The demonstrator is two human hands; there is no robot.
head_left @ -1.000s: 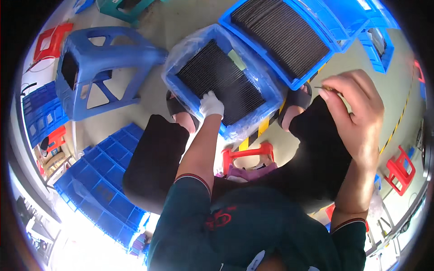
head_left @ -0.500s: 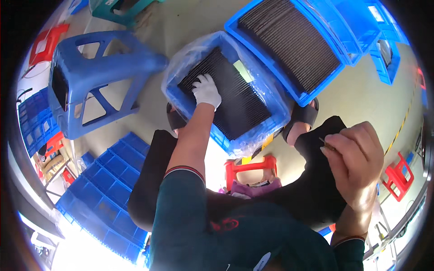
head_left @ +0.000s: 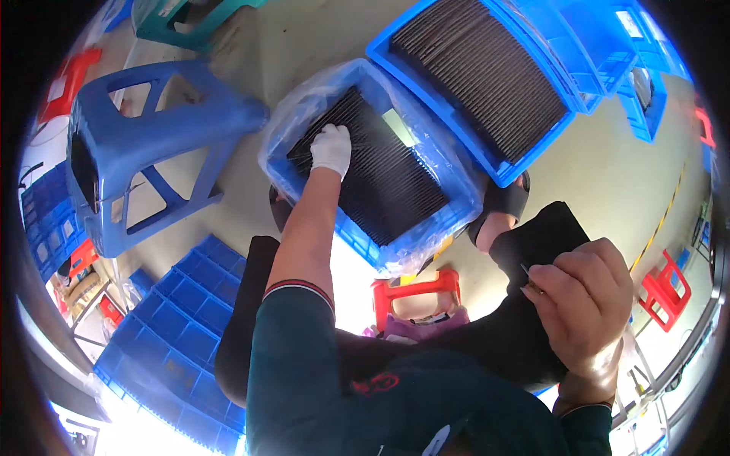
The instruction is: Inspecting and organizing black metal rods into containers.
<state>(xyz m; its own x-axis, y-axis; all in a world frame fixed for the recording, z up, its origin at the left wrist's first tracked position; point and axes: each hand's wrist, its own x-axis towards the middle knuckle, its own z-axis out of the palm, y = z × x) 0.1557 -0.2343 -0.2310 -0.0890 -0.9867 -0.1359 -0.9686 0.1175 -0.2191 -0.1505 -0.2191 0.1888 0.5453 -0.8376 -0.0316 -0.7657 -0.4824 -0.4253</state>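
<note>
Set down on the dark strips (head_left: 399, 199), toward the left end of the pack: a white-gloved left hand (head_left: 331, 150). Strips packed close in rows inside a blue crate (head_left: 360, 239) between the feet, under a loose plastic liner (head_left: 283, 125) at the rim. Left fingers curled and loosely bunched; cannot tell whether pinching a strip or merely resting on top. Near the right knee (head_left: 544, 237), well apart from the crate: a bare right hand (head_left: 585, 308), thumb and forefinger pinching a small thin piece (head_left: 525, 269), mostly hidden by the grip.

For good handling, touch the strips lightly and press straight down, never sideways, to avoid tipping or fanning out a row. Feel along the edges rather than prying. Pinch the small piece just firmly enough to prevent turning or slipping. Mind the liner, probably easy to snag.
</note>
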